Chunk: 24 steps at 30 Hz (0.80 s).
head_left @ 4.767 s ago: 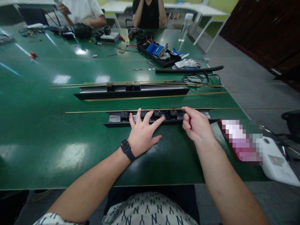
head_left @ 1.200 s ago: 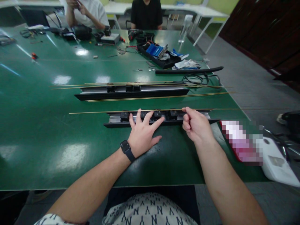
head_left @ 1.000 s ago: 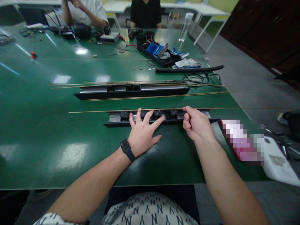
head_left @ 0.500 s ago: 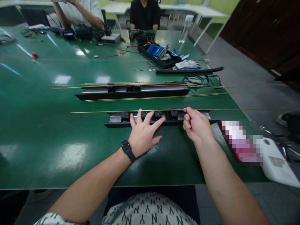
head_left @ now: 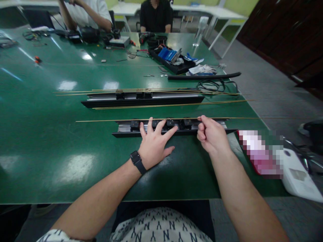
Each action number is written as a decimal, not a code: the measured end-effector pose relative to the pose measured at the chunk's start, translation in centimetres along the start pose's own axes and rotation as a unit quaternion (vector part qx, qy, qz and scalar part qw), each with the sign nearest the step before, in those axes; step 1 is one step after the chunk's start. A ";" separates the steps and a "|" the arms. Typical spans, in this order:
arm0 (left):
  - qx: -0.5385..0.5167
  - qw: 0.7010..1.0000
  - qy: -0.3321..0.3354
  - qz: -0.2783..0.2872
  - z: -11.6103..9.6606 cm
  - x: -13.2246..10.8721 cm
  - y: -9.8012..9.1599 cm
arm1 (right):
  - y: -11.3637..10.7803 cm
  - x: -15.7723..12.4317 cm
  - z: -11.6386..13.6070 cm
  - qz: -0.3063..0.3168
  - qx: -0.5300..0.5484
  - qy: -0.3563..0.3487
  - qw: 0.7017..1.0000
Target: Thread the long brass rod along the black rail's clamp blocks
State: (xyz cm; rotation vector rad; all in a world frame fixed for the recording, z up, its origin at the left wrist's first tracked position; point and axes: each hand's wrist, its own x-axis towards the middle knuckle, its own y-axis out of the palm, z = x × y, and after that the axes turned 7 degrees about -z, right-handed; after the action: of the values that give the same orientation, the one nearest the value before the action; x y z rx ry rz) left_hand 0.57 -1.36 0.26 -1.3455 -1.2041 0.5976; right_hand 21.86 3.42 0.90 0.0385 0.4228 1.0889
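In front of me lies a long black and silver metal rail with several black blocks set along its channel. A thin brass-coloured rod runs along the rail's far edge and sticks out past both ends. My left hand rests over the middle of the rail, fingers spread, its fingertips on or just above the blocks and the rod. My right hand is closed, thumb and forefinger pinching the rod near the rail's right end. Its other fingers are curled in.
Behind lies a second rail with several thin rods beside it. Farther back are a black tray of tools, a black strip, coiled cable and a clear bottle. Two people are across the green table.
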 end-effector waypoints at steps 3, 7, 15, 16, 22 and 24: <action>-0.001 1.000 -0.001 0.001 0.0 0.0 0.0 | -0.1 -0.1 0.1 0.003 -0.005 0.004 1.000; -0.004 1.000 -0.004 0.003 0.0 0.0 -0.1 | 0.0 -0.1 0.1 0.010 -0.015 0.005 1.000; 0.003 1.000 -0.003 0.004 0.0 0.0 -0.1 | 0.0 0.1 -0.1 0.004 -0.006 0.004 1.000; 0.004 1.000 -0.002 0.003 0.0 0.0 -0.1 | 0.0 0.1 -0.1 0.005 -0.005 0.004 1.000; 0.006 1.000 0.000 0.000 0.0 0.0 0.0 | 0.1 0.1 -0.1 -0.002 -0.004 0.008 1.000; 0.005 1.000 0.000 0.000 -0.1 0.0 0.0 | 0.1 0.1 -0.1 -0.004 -0.004 0.006 1.000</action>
State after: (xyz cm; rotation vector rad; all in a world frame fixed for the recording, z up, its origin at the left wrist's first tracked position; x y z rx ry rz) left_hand 0.61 -1.37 0.32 -1.3382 -1.1992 0.6024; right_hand 21.80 3.50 0.83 0.0229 0.4297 1.0842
